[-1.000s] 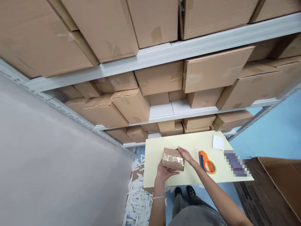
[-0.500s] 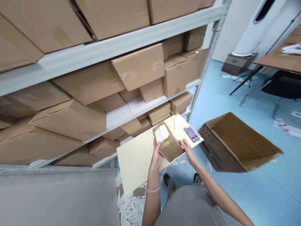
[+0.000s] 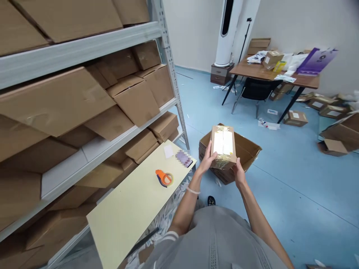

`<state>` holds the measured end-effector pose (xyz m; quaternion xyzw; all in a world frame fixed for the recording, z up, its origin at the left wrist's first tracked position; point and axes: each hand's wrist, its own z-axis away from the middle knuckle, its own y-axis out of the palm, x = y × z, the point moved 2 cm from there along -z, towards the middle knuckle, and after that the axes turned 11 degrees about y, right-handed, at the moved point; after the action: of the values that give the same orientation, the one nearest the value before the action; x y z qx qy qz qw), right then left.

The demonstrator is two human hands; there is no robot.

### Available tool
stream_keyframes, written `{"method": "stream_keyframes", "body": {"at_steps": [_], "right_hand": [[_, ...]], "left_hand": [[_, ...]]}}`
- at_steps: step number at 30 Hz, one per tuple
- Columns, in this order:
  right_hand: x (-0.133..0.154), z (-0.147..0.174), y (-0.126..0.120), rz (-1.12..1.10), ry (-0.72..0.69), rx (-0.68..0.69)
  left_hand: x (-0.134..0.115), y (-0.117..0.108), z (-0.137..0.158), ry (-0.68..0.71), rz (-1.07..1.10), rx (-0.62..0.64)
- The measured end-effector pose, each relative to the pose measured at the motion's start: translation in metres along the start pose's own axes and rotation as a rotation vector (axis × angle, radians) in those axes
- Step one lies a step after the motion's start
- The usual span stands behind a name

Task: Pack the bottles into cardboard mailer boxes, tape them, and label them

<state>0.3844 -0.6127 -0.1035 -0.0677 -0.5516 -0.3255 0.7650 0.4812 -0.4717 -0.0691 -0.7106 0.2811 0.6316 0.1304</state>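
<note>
Between my hands is a small taped cardboard box (image 3: 223, 160) with white labels on its top face. My left hand (image 3: 206, 160) grips its left side, the thumb over the near edge. On the lower right corner my right hand (image 3: 239, 173) is closed round the side, its fingers partly hidden. Behind and beneath the small box, a large open carton (image 3: 246, 146) stands on the floor. An orange tape dispenser (image 3: 165, 178) lies on the pale yellow tabletop (image 3: 126, 209) to my left, near a phone (image 3: 184, 158) and a white slip (image 3: 168, 151).
A metal shelf rack (image 3: 171, 74) full of cardboard boxes runs along the left. Further off stand a brown desk (image 3: 252, 70) with papers and a purple bag (image 3: 316, 61), and a black chair (image 3: 256, 89). More boxes (image 3: 295, 118) sit on the floor at right.
My view has swung right, from the table and rack toward the large carton. Both hands have carried the small box off the table to above that carton. The tape dispenser now shows.
</note>
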Motion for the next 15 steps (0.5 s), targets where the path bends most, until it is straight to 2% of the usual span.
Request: {"method": "stream_keyframes", "body": {"at_steps": [5,9,11,13,15], "right_hand": [[0.009,-0.037,-0.027,-0.037,-0.026,-0.095],[0.024,-0.083,-0.024,0.018,-0.113,-0.102],[0.034,-0.105,-0.018,0.067,-0.147,-0.103],[0.041,-0.124,-0.012,0.139,-0.153,-0.141],[0.044,-0.138,-0.009,0.227,-0.134,-0.196]], "left_hand": [[0.03,0.016,-0.06,0.014,-0.027,0.235],[0.034,0.02,-0.12,0.019,-0.104,0.351],[0.03,0.02,-0.15,0.033,-0.239,0.387],[0.024,0.017,-0.174,0.066,-0.488,0.357],[0.015,0.008,-0.188,0.096,-0.699,0.257]]}}
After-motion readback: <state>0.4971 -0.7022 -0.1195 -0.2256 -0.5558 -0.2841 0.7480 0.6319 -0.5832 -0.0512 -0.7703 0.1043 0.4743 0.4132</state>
